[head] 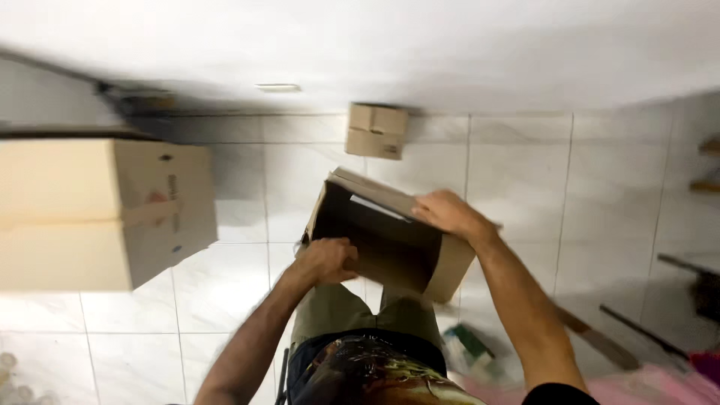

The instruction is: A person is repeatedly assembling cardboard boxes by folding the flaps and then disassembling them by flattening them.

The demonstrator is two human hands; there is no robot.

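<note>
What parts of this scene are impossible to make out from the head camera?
- Inside of the open box: dark, and partly covered by the left hand and right hand; contents cannot be told.
- Large box: cut off by the left edge; its markings are blurred.
- Small box by the wall: too far away and too blurred for detail.
- Objects on the floor at the right: blurred and cut off by the edge.

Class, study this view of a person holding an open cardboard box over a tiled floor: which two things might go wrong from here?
1. The open cardboard box is tilted and gripped only at its edges by the left hand and right hand; it might slip.
2. Clutter on the floor, like the long tool, might trip the person.
</note>
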